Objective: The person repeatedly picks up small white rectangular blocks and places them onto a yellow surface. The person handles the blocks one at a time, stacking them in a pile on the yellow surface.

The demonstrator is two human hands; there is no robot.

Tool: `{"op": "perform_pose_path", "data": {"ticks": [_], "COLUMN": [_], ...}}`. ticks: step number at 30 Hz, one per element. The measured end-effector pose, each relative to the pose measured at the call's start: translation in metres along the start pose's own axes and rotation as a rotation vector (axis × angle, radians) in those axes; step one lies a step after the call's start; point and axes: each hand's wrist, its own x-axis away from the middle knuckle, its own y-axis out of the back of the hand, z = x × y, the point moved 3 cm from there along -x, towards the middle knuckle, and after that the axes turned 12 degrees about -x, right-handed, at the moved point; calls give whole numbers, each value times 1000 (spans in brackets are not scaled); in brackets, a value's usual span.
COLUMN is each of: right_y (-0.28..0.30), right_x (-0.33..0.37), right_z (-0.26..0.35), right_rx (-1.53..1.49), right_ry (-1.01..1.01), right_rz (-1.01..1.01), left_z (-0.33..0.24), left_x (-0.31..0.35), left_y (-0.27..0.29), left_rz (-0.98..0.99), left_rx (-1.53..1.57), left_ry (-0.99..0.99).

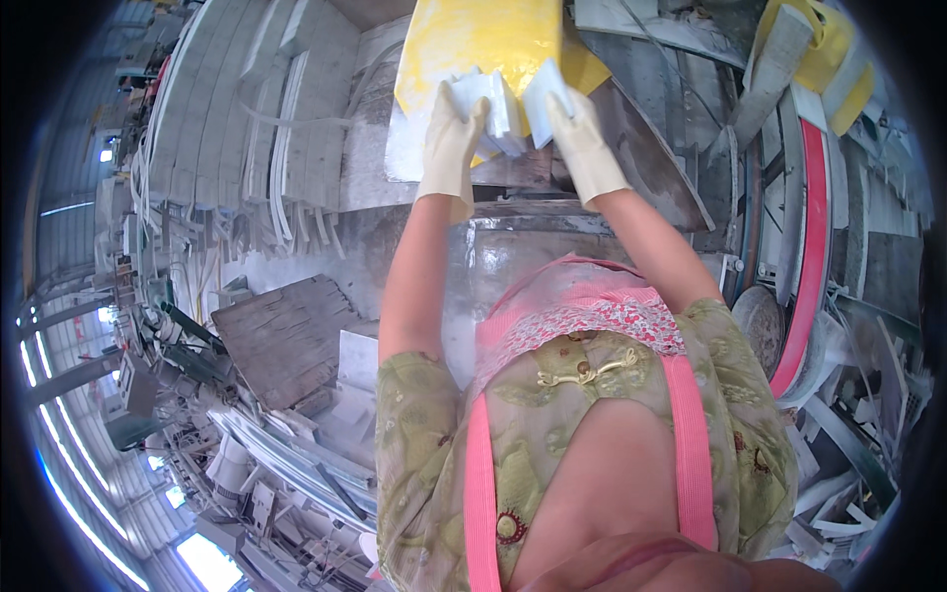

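Both my hands wear cream rubber gloves and reach forward over a wet yellow sheet (493,39). In my left hand (452,148) is a small stack of white stone tiles (501,107), standing on edge and pressed together, with fingers closed round their left side. A separate white tile (539,103), tilted, is gripped by my right hand (582,148) just across a narrow gap from the stack. The fingertips of both hands are partly hidden behind the tiles.
Long grey-white stone strips (237,109) are stacked at the left. A brown board (656,148) slopes beside my right hand. Farther right runs a red band (811,227) on a machine. A worn wooden board (291,335) lies lower left, and broken offcuts (838,503) pile up lower right.
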Motion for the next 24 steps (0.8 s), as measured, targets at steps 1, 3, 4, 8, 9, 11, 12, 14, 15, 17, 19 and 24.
{"op": "perform_pose_path", "data": {"ticks": [1,3,4,8,9,11,12,14,15,17,19,24], "right_y": [-17,-40,-46,-43,-35,-12,2,19,22,17,-3,-55], "right_x": [-1,1,2,10,7,-2,-12,-40,-59,-94,-127,-159], "right_z": [-3,-7,-8,-5,-2,0,3,7,5,0,-15,-48], "right_rx": [72,175,193,86,37,-10,12,-62,-149,-254,-343,-319], "right_ry": [71,153,136,66,42,-200,-235,-214,-224,-247,-375,-475], "right_rz": [22,-4,-8,207,289,301,297,350,353,565,761,1162], "left_z": [-1,-4,-7,-25,-28,-33,-32,-19,-12,1,8,-42], "left_x": [3,8,10,10,10,13,17,31,37,49,60,64], "left_y": [3,11,15,25,24,17,12,1,-5,-17,-25,-52], "left_rz": [11,60,94,221,216,162,110,-42,-154,-262,-331,-527], "left_rx": [41,89,103,56,9,-63,-94,218,388,708,898,1117], "left_ry": [24,72,100,244,271,241,218,284,281,318,437,528]}}
